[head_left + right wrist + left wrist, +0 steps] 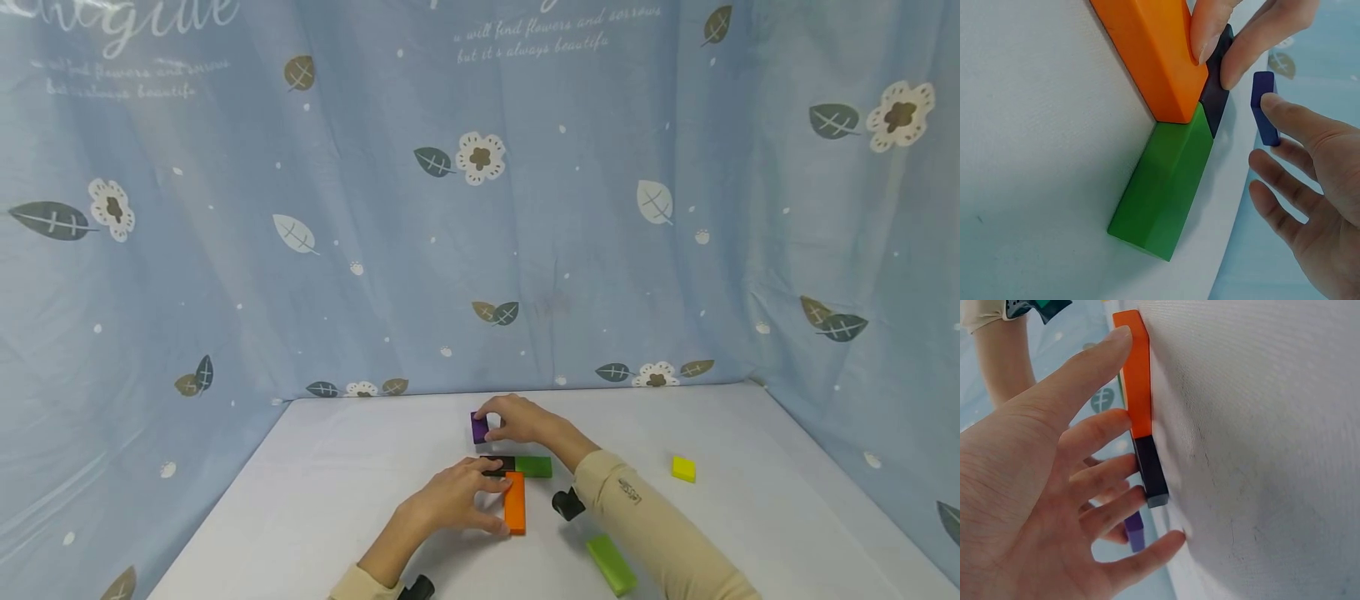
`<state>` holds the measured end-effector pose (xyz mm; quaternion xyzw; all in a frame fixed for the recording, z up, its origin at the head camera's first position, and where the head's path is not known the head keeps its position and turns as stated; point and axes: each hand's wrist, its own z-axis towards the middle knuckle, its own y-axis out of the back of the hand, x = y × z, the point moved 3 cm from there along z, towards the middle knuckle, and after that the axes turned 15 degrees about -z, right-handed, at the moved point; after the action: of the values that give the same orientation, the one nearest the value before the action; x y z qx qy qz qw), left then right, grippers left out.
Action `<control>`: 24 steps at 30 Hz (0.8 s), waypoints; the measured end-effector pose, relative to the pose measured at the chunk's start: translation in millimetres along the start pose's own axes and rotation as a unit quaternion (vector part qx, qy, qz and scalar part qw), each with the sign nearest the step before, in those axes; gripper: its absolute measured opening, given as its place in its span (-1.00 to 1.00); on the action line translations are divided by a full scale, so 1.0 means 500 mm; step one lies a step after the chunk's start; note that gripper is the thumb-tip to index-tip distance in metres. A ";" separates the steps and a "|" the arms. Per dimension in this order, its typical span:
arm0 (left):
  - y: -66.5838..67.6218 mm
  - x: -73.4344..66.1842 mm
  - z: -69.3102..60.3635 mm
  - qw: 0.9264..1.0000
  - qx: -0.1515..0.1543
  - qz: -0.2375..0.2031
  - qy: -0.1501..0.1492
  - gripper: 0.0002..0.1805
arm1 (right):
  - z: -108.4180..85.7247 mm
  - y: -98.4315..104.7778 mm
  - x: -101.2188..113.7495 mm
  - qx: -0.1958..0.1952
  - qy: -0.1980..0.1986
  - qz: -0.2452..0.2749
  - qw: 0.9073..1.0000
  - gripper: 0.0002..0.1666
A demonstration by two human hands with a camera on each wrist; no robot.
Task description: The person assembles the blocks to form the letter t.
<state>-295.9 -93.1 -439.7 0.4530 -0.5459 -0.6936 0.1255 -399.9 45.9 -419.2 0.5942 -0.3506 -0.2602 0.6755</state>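
Observation:
My right hand (517, 419) pinches a small purple block (480, 428) between thumb and fingers, behind the other blocks. In the right wrist view the purple block (1264, 115) appears upright. My left hand (453, 498) touches the left side of an orange block (515, 508) with thumb and index finger. Others of its fingers reach the black block (1151, 469), which the hand partly covers in the head view. A dark green block (534, 467) lies end to end with the black one. The orange block meets this row near their joint, forming a T.
A lime green block (611, 565) lies at the front right, beside the right sleeve (660, 525). Farther right is a small yellow block (683, 468). A blue patterned curtain (525, 250) surrounds the white table (330, 467) at the back and sides.

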 end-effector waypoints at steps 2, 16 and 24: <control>0.000 -0.001 0.000 1.000 0.001 -0.002 0.001 -0.30 | -0.001 -0.002 -0.001 0.003 -0.001 0.002 1.000 -0.52; 0.002 -0.003 -0.001 1.000 0.002 -0.002 0.001 -0.30 | -0.015 -0.006 -0.006 -0.004 0.022 0.015 1.000 -0.52; -0.001 -0.002 -0.002 1.000 0.003 -0.006 0.007 -0.29 | -0.022 -0.009 -0.005 -0.006 0.029 0.018 0.999 -0.54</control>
<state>-294.6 -93.1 -439.6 0.4611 -0.5446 -0.6896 0.1236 -392.7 53.8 -424.6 0.5909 -0.3403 -0.2325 0.6935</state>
